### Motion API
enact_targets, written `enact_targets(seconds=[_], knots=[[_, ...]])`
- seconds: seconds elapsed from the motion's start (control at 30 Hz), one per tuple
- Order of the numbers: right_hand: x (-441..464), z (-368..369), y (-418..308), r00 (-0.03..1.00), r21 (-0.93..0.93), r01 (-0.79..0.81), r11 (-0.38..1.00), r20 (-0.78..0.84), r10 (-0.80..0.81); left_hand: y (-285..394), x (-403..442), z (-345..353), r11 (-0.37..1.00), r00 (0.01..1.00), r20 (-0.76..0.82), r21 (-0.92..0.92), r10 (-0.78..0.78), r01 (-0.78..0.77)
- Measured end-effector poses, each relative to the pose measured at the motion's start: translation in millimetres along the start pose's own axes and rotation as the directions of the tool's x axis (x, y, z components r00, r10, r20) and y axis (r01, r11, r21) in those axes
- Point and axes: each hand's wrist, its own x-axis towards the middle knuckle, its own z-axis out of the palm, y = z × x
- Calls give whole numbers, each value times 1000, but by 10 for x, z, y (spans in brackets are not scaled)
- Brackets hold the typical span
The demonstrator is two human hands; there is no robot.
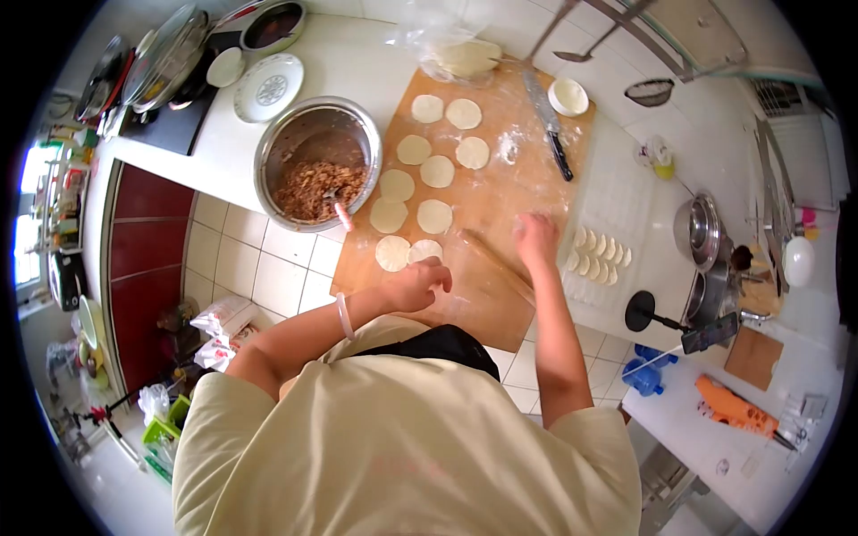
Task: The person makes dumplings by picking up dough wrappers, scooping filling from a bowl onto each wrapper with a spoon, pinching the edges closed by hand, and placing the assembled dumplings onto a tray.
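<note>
My left hand [416, 286], with a pale bracelet at the wrist, is over the near edge of the wooden board [483, 308]. Its fingers are loosely bent and apart, with nothing seen between them, beside a round dough wrapper [424, 250]. My right hand [536, 238] is closed over the board's right part; what its fingers hold, if anything, is hidden. Between the hands lies a rolling pin [497, 264]. Several more flat dough rounds [435, 216] lie on the board. Left of it, a metal bowl [264, 183] holds brown filling [313, 189] and a utensil.
A knife [547, 112] and a white bowl [567, 96] are at the board's far right. Rows of folded dumplings [599, 256] lie right of the board. A plate [268, 87] is behind the metal bowl. A phone [710, 332] is on a stand at the right.
</note>
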Motion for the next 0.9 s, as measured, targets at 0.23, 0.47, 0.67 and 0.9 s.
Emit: enact_targets(seconds=[0.23, 0.47, 0.67, 0.9], knots=[[463, 18, -1514, 971, 254, 2, 967, 232, -63, -10, -326, -173, 987, 997, -80, -160, 4, -17], [480, 384, -1422, 972, 279, -1, 960, 225, -64, -166, -674, -343, 970, 974, -222, -226, 43, -94], [597, -566, -1769, 919, 659, -43, 751, 321, -229, 90, -870, -786, 746, 845, -527, -598, -92, -292], [812, -1360, -2721, 956, 851, 86, 518, 77, -284, -337, -713, -1395, 8, 917, -389, -921, -91, -389]])
